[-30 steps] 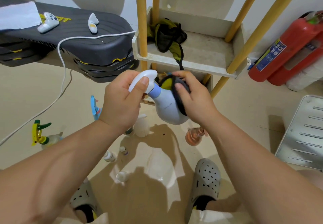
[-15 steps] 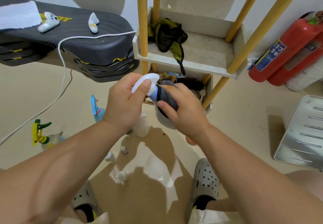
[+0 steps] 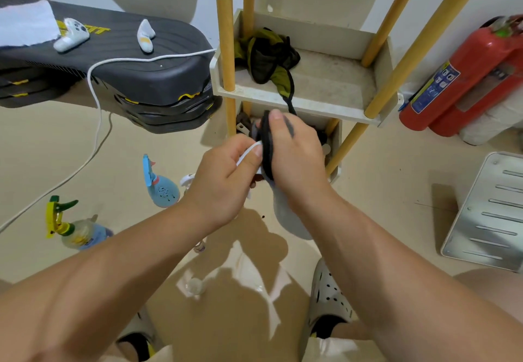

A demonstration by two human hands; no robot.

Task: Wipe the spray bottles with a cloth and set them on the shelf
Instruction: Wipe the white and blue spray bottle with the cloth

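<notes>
My left hand (image 3: 223, 180) grips the white trigger head of a pale grey spray bottle (image 3: 288, 217) that hangs tilted in front of the shelf. My right hand (image 3: 294, 158) holds a dark cloth (image 3: 267, 146) wrapped over the bottle's neck and upper body, hiding most of it. The shelf (image 3: 311, 98) has a cream tray on yellow poles, with a black and olive cloth (image 3: 268, 59) lying on it. On the floor stand a light blue spray bottle (image 3: 161, 186) and a clear bottle with a yellow-green trigger (image 3: 70, 228).
Several small bottles lie on the floor around my feet (image 3: 195, 286). Stacked black step platforms (image 3: 135, 78) with a white cable stand at left. Red fire extinguishers (image 3: 467, 78) lean at right, and a metal panel (image 3: 486, 211) lies on the floor.
My right hand has slid the cloth from the bottle's rounded body up over its neck towards the trigger head. Both hands shifted slightly right and the bottle tipped more downward.
</notes>
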